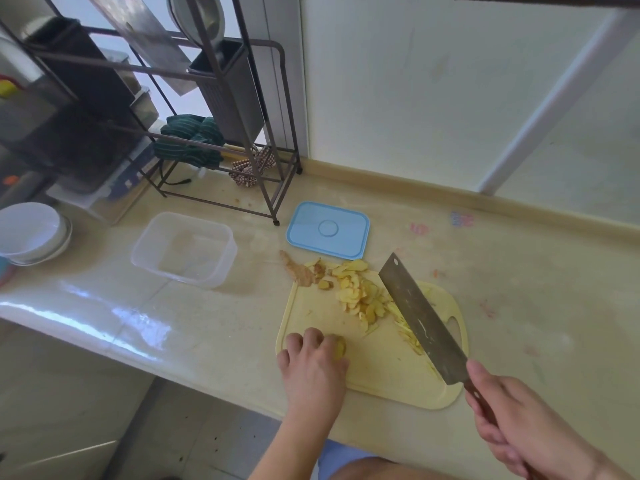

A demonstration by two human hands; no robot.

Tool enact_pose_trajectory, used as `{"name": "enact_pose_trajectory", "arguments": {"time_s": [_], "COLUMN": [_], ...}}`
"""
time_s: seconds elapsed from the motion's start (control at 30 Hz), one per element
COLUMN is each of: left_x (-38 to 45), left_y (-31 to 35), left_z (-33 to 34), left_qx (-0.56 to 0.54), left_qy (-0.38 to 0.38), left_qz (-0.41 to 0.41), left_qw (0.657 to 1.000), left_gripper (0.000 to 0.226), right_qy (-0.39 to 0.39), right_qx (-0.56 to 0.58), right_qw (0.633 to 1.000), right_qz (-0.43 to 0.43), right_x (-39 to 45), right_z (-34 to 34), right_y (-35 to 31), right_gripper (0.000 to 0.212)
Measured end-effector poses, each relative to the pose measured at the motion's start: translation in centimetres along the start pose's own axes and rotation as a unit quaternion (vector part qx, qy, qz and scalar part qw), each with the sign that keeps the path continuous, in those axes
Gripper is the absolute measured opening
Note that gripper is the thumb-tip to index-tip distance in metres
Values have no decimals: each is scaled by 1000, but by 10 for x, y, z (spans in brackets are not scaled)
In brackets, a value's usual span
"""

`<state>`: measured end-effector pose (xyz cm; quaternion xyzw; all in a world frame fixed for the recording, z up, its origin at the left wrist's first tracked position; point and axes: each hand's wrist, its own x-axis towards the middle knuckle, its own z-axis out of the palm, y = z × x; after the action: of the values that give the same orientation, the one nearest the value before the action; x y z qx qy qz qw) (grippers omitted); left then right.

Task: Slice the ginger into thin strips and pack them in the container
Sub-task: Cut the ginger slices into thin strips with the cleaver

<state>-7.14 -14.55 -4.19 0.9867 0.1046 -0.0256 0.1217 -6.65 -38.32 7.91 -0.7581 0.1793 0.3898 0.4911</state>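
A pale yellow cutting board [388, 372] lies near the counter's front edge. A heap of ginger slices [356, 294] sits at its far side, with thin ginger strips [408, 332] beside the blade. My left hand [311, 362] holds a piece of ginger [340, 348] down on the board's near left part, fingers curled over it. My right hand [512, 414] grips the handle of a cleaver [420, 320], whose blade slants over the board's right side. A clear plastic container [185, 249] stands empty to the left. Its blue lid [328, 229] lies behind the board.
Ginger peel [298, 270] lies at the board's far left corner. A metal rack [221, 140] with bins and cloths stands at the back left. White bowls [31, 232] are stacked at the far left. The counter's front edge runs just below the board.
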Motion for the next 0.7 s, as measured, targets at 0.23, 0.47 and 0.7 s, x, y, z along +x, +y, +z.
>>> {"name": "enact_pose_trajectory", "arguments": {"time_s": [0.23, 0.47, 0.7], "left_x": [3, 8, 11], "left_y": [4, -27, -28], "left_z": [3, -8, -22], "left_qx": [-127, -246, -141], "left_qy": [-41, -17, -90], "left_qz": [42, -51, -48], "left_qw": [990, 968, 985], "left_gripper": [21, 18, 30], "right_qy": [-11, -37, -39], "right_qx": [29, 60, 52], "right_qw": [999, 998, 998], "right_qz": [8, 4, -8], "right_x": [-3, -6, -6], "right_z": [1, 6, 9], "right_y": [-1, -2, -5], "right_gripper": [67, 68, 64]}}
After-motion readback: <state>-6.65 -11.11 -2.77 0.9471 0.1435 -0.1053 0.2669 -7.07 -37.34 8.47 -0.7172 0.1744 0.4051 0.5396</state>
